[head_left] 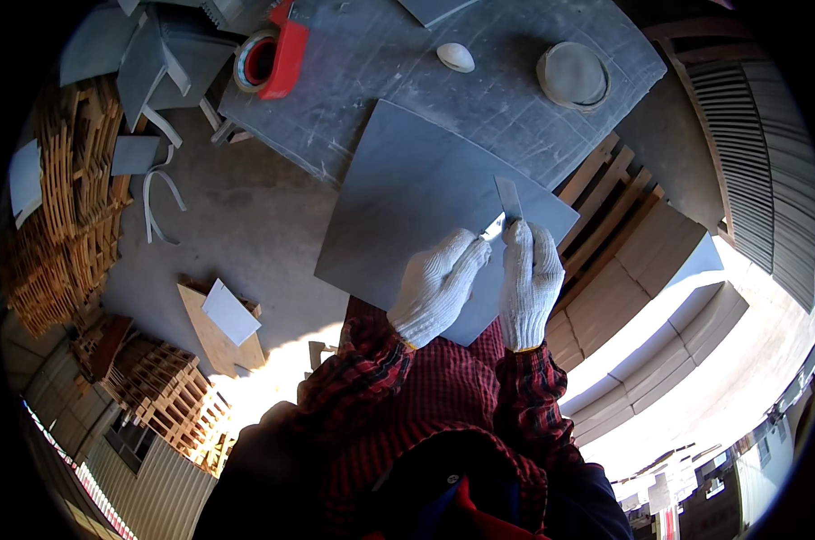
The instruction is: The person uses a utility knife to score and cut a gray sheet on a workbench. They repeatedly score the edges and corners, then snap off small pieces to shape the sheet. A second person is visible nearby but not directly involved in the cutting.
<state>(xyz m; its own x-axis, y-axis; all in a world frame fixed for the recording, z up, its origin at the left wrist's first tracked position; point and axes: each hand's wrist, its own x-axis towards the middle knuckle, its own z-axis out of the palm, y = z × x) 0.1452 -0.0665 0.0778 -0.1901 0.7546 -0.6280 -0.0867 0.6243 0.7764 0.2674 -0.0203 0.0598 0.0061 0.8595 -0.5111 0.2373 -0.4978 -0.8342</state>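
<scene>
A large smooth grey tile [398,198] lies partly over the edge of the work table, its near corner toward my body. Both my hands wear white knitted gloves and are above its right part. My right hand [531,283] pinches a thin grey rectangular strip [508,196], which points away from me. Close beside it, my left hand [436,286] has its fingers pressed together at the fingertips. A small bright white piece [493,226] shows between the two hands at those fingertips; its kind is too small to make out.
On the scratched grey table [362,54] are a red tape dispenser [287,56], a white rounded object [456,58] and a round grey container [573,76]. Wooden pallets [169,387] are stacked at left. Large boxes [641,270] stand at right beside wooden slats [605,193].
</scene>
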